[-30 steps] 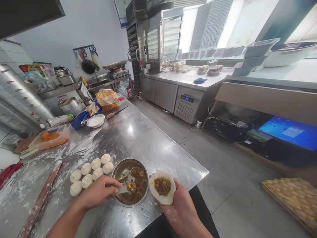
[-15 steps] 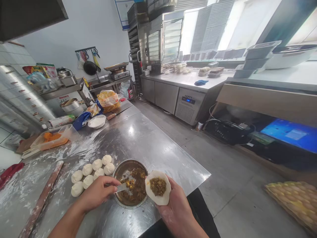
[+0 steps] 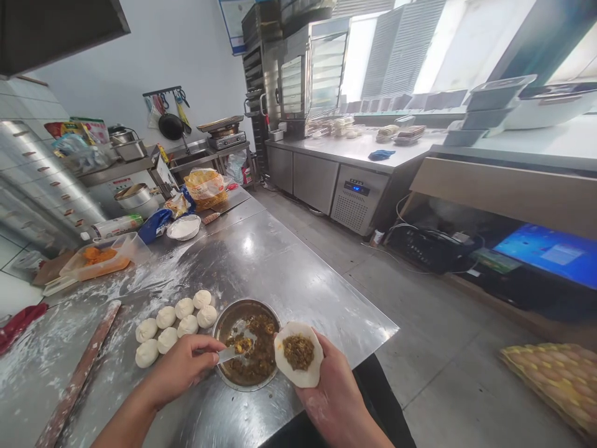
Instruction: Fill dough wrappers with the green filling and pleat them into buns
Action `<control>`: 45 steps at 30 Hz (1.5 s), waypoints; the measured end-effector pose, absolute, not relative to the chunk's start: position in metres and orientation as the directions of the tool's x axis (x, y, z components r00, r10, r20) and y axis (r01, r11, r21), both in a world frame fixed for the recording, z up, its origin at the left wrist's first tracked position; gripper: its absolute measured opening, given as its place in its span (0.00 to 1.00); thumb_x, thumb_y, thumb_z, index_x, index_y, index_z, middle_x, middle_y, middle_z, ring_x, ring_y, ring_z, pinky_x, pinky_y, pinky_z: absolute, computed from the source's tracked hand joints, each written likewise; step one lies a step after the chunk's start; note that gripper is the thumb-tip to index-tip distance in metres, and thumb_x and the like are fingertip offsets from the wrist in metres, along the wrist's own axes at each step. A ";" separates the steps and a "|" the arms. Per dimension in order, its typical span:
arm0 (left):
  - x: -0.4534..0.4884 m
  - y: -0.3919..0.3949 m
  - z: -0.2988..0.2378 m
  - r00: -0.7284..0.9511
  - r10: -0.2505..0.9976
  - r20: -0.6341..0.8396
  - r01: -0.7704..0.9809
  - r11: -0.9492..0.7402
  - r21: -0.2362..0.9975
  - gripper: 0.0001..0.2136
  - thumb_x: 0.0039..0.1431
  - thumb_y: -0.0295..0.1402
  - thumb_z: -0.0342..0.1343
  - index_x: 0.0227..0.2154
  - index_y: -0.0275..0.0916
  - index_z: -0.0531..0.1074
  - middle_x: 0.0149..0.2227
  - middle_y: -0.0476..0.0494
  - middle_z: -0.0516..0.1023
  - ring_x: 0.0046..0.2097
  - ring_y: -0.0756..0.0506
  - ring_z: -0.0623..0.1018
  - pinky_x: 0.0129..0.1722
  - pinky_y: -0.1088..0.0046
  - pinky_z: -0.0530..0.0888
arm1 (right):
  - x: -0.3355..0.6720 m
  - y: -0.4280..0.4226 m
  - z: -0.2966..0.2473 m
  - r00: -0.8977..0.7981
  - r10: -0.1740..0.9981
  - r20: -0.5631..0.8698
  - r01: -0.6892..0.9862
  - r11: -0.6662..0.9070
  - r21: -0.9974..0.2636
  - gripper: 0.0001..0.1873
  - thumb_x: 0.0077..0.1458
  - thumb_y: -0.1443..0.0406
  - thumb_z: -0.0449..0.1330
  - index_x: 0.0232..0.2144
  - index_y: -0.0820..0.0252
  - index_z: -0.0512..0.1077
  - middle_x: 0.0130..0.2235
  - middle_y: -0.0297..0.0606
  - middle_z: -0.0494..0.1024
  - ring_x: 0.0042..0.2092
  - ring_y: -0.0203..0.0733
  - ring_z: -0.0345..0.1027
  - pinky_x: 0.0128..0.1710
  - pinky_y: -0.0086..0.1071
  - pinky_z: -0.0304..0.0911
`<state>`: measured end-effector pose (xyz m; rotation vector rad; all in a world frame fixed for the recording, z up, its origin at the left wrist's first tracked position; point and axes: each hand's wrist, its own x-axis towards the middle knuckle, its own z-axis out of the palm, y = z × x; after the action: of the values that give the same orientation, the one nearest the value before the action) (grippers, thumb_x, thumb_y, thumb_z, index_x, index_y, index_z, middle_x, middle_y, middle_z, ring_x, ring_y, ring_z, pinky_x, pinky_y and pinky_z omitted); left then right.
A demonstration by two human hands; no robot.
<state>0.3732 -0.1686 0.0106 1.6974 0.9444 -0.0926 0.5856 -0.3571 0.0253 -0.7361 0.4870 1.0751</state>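
My left hand [image 3: 186, 367] pinches the flat handle of a spoon [image 3: 227, 355], whose filling-covered end dips into a round metal bowl [image 3: 222, 375]. Dark brown chopped filling [image 3: 257, 354] coats the inside of this bowl. Just right of the bowl, my right hand [image 3: 333, 379] cups a round white dough wrapper [image 3: 286, 372] with a mound of the same filling in its middle. Several closed, pleated buns [image 3: 166, 340] stand in two rows on the metal table, beyond my left hand and left of the bowl.
A floured rolling pin [image 3: 86, 367] lies at the left of the metal table [image 3: 298, 274]. Farther back are a plastic tub of orange filling [image 3: 100, 260], a bowl of white powder [image 3: 184, 228] and a yellow bag [image 3: 205, 190]. The table's right edge drops to the floor.
The spoon's end has shifted slightly within the filling, and a small scoop shows on it. My right hand and the filled wrapper stay nearly still; the view has shifted a little.
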 end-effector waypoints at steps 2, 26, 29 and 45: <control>0.371 -0.171 0.017 0.667 0.544 -0.509 0.627 -0.041 0.778 0.24 0.60 0.45 0.61 0.52 0.34 0.78 0.32 0.48 0.76 0.27 0.52 0.65 0.27 0.75 0.59 | 0.583 -0.356 0.025 0.423 0.606 -0.674 -0.906 0.291 -0.307 0.07 0.59 0.65 0.61 0.33 0.64 0.78 0.30 0.42 0.83 0.36 0.48 0.80 0.35 0.35 0.76; 0.377 -0.285 -0.011 0.797 0.355 0.488 0.399 -0.917 0.016 0.34 0.68 0.21 0.48 0.72 0.59 0.56 0.48 0.43 0.81 0.45 0.47 0.83 0.45 0.76 0.80 | 0.548 -0.345 0.040 0.360 0.713 -0.601 -0.933 0.280 -0.226 0.16 0.61 0.54 0.62 0.41 0.60 0.81 0.38 0.41 0.85 0.41 0.51 0.80 0.40 0.37 0.74; 0.376 -0.283 -0.018 0.783 0.385 0.489 0.418 -0.907 0.044 0.35 0.68 0.19 0.47 0.72 0.60 0.56 0.47 0.46 0.81 0.44 0.50 0.83 0.42 0.82 0.79 | 0.549 -0.347 0.039 0.383 0.717 -0.582 -0.923 0.265 -0.279 0.16 0.60 0.54 0.64 0.40 0.60 0.81 0.36 0.40 0.85 0.39 0.49 0.79 0.40 0.36 0.73; 0.405 -0.214 0.042 0.698 0.693 -0.180 0.667 -0.721 -0.188 0.23 0.62 0.17 0.41 0.50 0.38 0.78 0.46 0.36 0.78 0.39 0.42 0.82 0.33 0.69 0.70 | 0.606 -0.366 0.038 0.467 0.647 -0.602 -0.883 0.307 -0.355 0.16 0.56 0.67 0.60 0.44 0.67 0.80 0.38 0.47 0.86 0.43 0.53 0.81 0.41 0.39 0.77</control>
<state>0.4046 -0.2138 0.0416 2.9937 1.2039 -0.3897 0.6063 -0.3655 0.0384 -0.7184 0.3802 1.0446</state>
